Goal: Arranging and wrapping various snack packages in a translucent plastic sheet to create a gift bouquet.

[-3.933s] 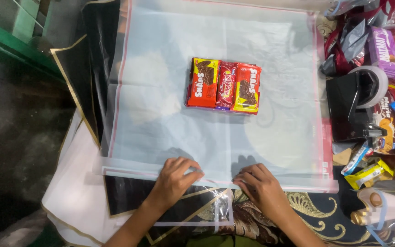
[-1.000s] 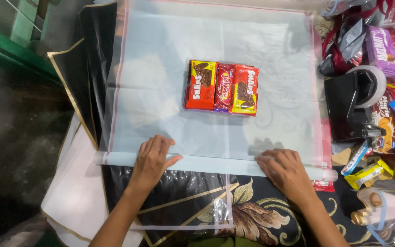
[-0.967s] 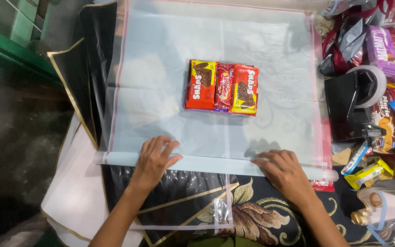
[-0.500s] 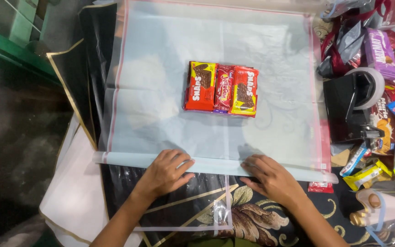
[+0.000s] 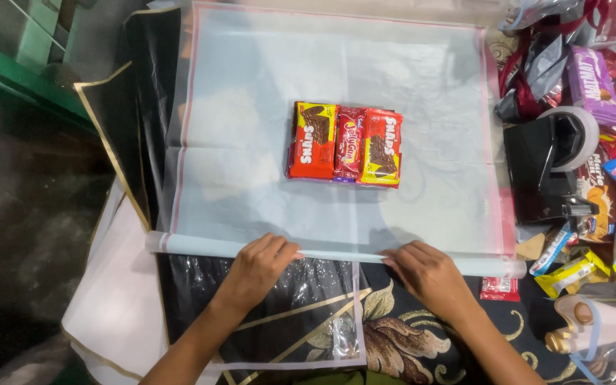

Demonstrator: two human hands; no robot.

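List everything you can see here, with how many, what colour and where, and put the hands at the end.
translucent sheet: one, pale blue-white with pink side edges, spread across the middle, its near edge rolled up
snack packs: three, red, magenta and yellow-red, side by side at the sheet's centre
black cloth: one, black with gold floral print, under the sheet
tape dispenser: one, black with a white roll, right of the sheet
loose snack packets: many, mixed colours, heaped along the right edge
green frame: one, top left
left hand: one, fingers on the rolled near edge
right hand: one, fingers on the rolled edge, further right
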